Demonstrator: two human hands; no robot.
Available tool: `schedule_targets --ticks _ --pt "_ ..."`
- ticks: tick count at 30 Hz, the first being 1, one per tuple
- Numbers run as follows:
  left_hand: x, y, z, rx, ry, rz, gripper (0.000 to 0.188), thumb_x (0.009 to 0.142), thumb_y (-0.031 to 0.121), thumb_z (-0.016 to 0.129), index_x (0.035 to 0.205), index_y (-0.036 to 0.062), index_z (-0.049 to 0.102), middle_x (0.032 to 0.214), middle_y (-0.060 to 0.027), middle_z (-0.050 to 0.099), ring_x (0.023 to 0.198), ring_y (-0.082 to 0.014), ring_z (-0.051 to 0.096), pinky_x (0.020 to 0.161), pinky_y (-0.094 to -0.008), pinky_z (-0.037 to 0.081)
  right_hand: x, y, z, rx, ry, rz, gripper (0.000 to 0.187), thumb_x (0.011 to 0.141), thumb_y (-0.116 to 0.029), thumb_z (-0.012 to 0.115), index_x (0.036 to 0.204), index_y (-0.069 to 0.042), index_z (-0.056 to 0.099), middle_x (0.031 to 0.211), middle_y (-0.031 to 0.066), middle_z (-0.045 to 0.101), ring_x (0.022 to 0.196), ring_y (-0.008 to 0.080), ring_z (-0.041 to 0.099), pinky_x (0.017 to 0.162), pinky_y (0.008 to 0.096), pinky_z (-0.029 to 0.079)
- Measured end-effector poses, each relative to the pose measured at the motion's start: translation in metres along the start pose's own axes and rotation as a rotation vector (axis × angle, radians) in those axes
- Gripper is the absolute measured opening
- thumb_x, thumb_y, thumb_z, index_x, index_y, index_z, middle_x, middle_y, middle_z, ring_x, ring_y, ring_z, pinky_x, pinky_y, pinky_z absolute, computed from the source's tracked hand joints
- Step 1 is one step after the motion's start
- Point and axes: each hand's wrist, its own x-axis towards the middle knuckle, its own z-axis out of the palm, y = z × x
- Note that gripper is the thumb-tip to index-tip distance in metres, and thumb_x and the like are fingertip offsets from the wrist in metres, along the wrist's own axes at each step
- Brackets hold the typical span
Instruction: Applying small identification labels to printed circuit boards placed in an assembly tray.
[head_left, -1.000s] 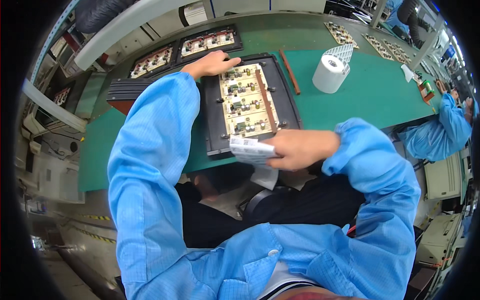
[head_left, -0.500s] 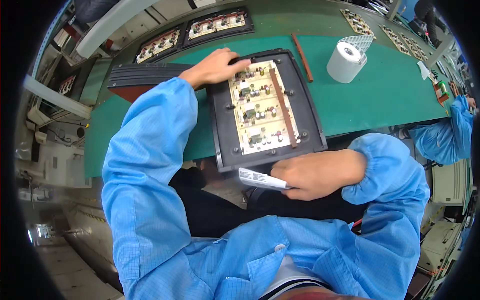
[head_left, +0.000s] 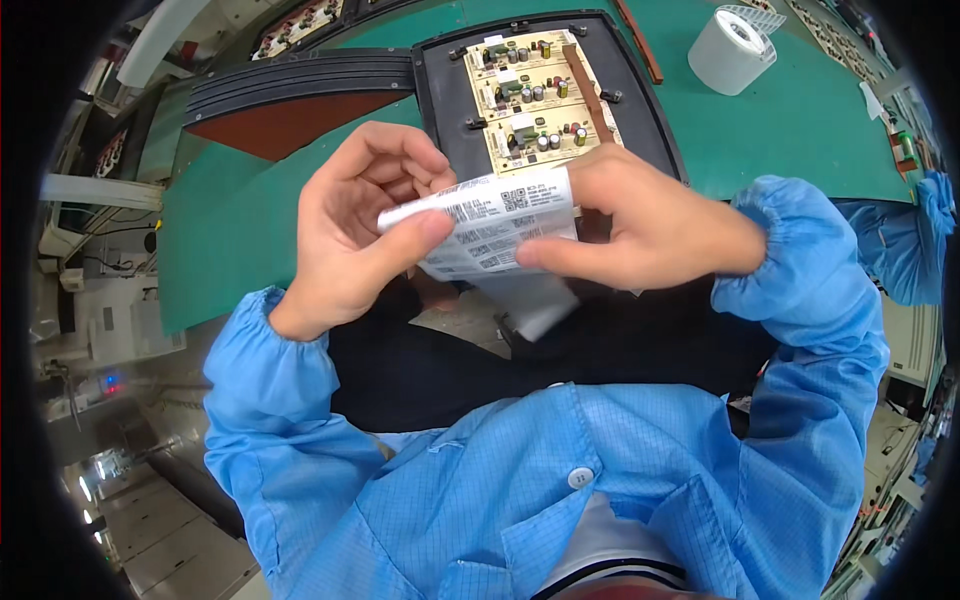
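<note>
the left hand [head_left: 345, 220] has quit the black tray [head_left: 641, 130] and its thumb now meets the label strip [head_left: 487, 218], leaving the tray unheld. the right hand [head_left: 655, 212] clamps its grip on the strip, at the tray's near end; whether the left pinches too, i can't tell.

Only clear print is on the label strip [head_left: 470, 232]: white, dark print in repeated blocks, strip tilted. Sharpest block, upper right end: square 2D code [head_left: 514, 201], short lines of small characters right of it. Rows below carry more codes and text lines, softer and slanted. Characters too fine to read reliably. Circuit boards [head_left: 512, 92]: any markings too small to tell. Label roll [head_left: 722, 66]: nothing legible.
</note>
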Motion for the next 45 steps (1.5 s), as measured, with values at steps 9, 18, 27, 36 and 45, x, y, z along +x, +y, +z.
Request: schedule_targets --ticks 9,18,27,36,45 --pt "-0.002 -0.024 0.006 -0.041 0.109 -0.020 0.030 0.089 0.002 0.075 0.113 -0.0011 0.055 0.102 -0.0092 0.066 0.093 -0.0104 0.064 0.082 -0.0243 0.053 0.022 -0.006 -0.014 0.119 0.056 0.087 0.020 0.091 -0.021 0.074 0.099 -0.005 0.066 0.087 -0.0012 0.064 0.081 0.0050 0.057 0.064 0.0208 0.043" --pt "0.000 -0.030 0.000 0.171 0.108 -0.161 0.027 0.095 0.025 0.073 0.088 -0.0005 0.069 0.074 -0.0037 0.068 0.062 -0.0057 0.060 0.053 -0.0227 0.049 0.023 0.011 -0.008 -0.062 0.235 -0.100 0.015 0.094 -0.015 0.071 0.100 -0.002 0.071 0.098 0.0038 0.064 0.081 0.0091 0.056 0.066 0.0230 0.043" --pt "-0.001 -0.039 0.007 0.143 0.149 -0.170 0.025 0.095 0.023 0.073 0.095 -0.0014 0.076 0.067 -0.0031 0.066 0.051 -0.0049 0.054 0.042 -0.0209 0.042 0.038 0.014 0.001 0.202 0.358 0.002 0.030 0.092 -0.017 0.071 0.119 -0.004 0.067 0.106 0.0100 0.070 0.096 0.0155 0.066 0.084 0.0291 0.053" --pt "-0.002 -0.052 -0.010 0.287 0.137 -0.133 0.032 0.096 0.023 0.072 0.073 0.0013 0.074 0.053 0.0010 0.057 0.046 -0.0029 0.049 0.041 -0.0213 0.033 0.056 0.036 -0.005 -0.204 0.279 -0.509 0.066 0.090 -0.015 0.076 0.143 0.003 0.043 0.108 0.0141 0.068 0.089 0.0154 0.068 0.079 0.0294 0.057" --pt "0.003 -0.067 -0.013 0.164 0.214 0.048 0.022 0.095 0.018 0.073 0.087 -0.0011 0.065 0.072 -0.0041 0.068 0.054 -0.0048 0.058 0.045 -0.0215 0.044 0.045 0.018 -0.006 0.151 0.099 0.130 0.077 0.090 -0.019 0.077 0.152 -0.005 0.035 0.121 0.0152 0.054 0.086 0.0132 0.061 0.077 0.0272 0.056"
